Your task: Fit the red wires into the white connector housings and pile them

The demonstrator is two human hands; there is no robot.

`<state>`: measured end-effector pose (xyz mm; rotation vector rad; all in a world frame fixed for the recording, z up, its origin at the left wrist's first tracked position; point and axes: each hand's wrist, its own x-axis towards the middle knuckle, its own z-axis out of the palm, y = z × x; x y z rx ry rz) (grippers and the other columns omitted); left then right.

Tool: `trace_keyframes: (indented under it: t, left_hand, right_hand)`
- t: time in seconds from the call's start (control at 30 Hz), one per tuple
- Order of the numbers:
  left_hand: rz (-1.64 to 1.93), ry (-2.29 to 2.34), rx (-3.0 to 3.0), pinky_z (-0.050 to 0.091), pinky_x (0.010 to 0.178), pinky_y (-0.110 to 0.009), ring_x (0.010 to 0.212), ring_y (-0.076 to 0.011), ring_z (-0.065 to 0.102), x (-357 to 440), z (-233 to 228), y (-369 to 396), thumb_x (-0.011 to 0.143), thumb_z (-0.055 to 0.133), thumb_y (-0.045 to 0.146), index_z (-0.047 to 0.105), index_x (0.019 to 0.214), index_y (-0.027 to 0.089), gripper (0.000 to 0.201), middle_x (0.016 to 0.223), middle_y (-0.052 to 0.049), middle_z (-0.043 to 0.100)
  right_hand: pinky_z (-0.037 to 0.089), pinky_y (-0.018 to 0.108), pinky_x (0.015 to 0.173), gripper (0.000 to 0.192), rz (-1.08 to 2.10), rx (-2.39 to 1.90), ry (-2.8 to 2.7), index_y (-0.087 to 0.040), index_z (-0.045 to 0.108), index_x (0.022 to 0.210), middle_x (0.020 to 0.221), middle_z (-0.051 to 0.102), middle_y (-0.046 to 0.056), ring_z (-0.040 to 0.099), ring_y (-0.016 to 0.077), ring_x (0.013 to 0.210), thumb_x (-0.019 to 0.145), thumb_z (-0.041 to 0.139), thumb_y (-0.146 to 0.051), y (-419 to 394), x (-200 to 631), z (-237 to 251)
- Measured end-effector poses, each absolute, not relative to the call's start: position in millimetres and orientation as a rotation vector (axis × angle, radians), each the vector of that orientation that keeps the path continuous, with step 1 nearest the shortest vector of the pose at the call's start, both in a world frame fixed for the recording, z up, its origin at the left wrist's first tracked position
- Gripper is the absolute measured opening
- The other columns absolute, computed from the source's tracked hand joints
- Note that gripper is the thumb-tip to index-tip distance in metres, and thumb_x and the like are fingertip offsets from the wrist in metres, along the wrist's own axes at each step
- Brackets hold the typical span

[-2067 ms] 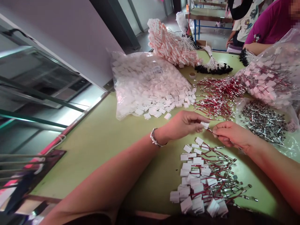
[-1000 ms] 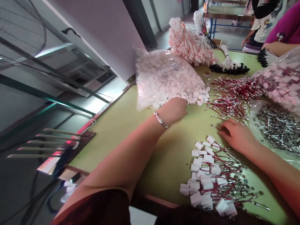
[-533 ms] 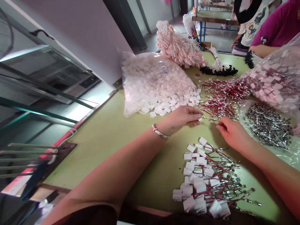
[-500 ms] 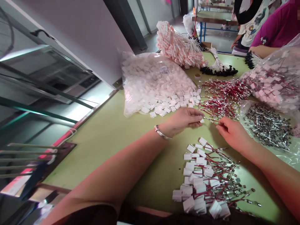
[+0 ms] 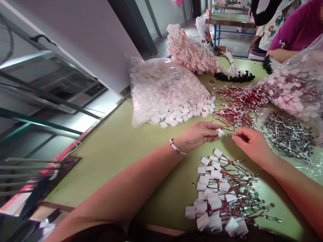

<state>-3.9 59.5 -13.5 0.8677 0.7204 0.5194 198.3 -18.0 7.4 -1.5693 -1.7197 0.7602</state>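
Between the hands, the left hand (image 5: 199,134) is pinching a white housing (image 5: 220,132), the right hand (image 5: 248,143) is pinching a red wire (image 5: 227,135) lying lengthwise toward it

A green table (image 5: 118,144) was seen with an open clear bag of white plastic housings (image 5: 166,90) spilling at its near edge. Behind it lay a pink-white bundle (image 5: 189,50) and a black-tipped white wire bundle (image 5: 233,72). A roll of tape (image 5: 211,82) sat between them. Loose red wires (image 5: 237,104) were piled mid-table; a bag of metal parts (image 5: 287,134) and a bag of assembled pieces (image 5: 295,87) were noted beside them. Finished pieces (image 5: 219,195) were heaped near the front edge. Two co-workers (image 5: 290,28) were seated beyond.
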Motion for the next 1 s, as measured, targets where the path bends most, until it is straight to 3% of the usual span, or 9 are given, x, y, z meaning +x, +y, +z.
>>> trace_keyframes:
  t: [0.13, 0.37, 0.57, 0.7, 1.0]
  left_hand:
    - [0.485, 0.701, 0.865, 0.050, 0.072, -0.024, 0.068, -0.0096, 0.062, -5.7, -13.6, 60.2, 0.077, 0.068, 0.009, 0.070, 0.102, 0.009, 0.026, 0.077, -0.006, 0.070]
    - [0.482, 0.718, 0.857, 0.049, 0.066, -0.020, 0.064, -0.0071, 0.061, -6.6, -11.1, 62.3, 0.078, 0.067, 0.008, 0.070, 0.099, 0.008, 0.021, 0.074, -0.005, 0.069]
    - [0.452, 0.736, 0.939, 0.045, 0.058, -0.019, 0.061, -0.0066, 0.059, -6.0, -9.7, 60.5, 0.075, 0.073, 0.016, 0.069, 0.095, 0.010, 0.022, 0.072, -0.004, 0.068]
    - [0.425, 0.715, 1.089, 0.041, 0.050, -0.019, 0.056, -0.0068, 0.058, -4.0, -10.1, 56.7, 0.069, 0.078, 0.022, 0.068, 0.090, 0.011, 0.025, 0.068, -0.002, 0.067]
    - [0.278, 0.720, 1.332, 0.047, 0.056, -0.022, 0.055, -0.0085, 0.057, 1.9, -7.9, 48.4, 0.070, 0.074, 0.031, 0.068, 0.089, 0.012, 0.028, 0.059, 0.001, 0.064]
  right_hand:
    - [0.040, 0.028, 0.061, 0.012, 0.480, -1.518, -1.902, -0.021, 0.062, 0.078, 0.071, 0.064, 0.000, 0.055, 0.0130, 0.064, 0.084, 0.053, -0.025, -19.7, 200.8, 2.4]
    - [0.040, 0.028, 0.061, 0.013, 0.321, -1.531, -2.020, -0.020, 0.061, 0.080, 0.072, 0.064, 0.001, 0.056, 0.0138, 0.065, 0.086, 0.050, -0.024, -22.1, 201.0, 2.4]
    - [0.039, 0.030, 0.061, 0.023, -0.032, -1.523, -2.179, -0.017, 0.063, 0.083, 0.074, 0.065, 0.006, 0.057, 0.0168, 0.067, 0.091, 0.042, -0.023, -21.7, 201.9, -1.8]
    - [0.037, 0.028, 0.058, 0.024, 0.027, -1.561, -2.223, -0.019, 0.062, 0.078, 0.069, 0.065, 0.004, 0.055, 0.0154, 0.061, 0.091, 0.042, -0.023, -23.0, 199.5, -3.9]
    - [0.032, 0.028, 0.056, 0.020, 0.275, -1.658, -2.355, -0.018, 0.059, 0.078, 0.067, 0.063, 0.004, 0.053, 0.0142, 0.059, 0.089, 0.043, -0.020, -25.5, 191.8, -9.6]
